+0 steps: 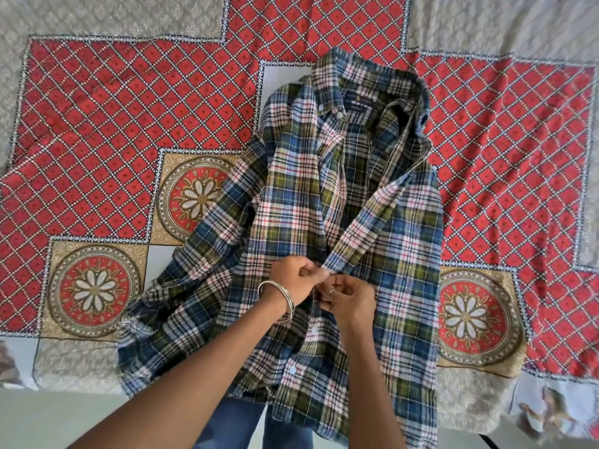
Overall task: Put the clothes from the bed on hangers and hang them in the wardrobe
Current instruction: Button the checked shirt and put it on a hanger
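Both forearms are reaching forward from the bottom of the view, bare, and converging near the middle. The left hand (pixel 296 275) is curling its fingers, with thumb and fingertips pinching toward the right — a pair of silver bangles (pixel 281 299) is sitting on its wrist. The right hand (pixel 348 301) is lying just beside it, fingers bent and knuckles up, a ring (pixel 331 292) showing on one finger. The fingertips of the two hands are meeting, pinching at the same small spot between them.
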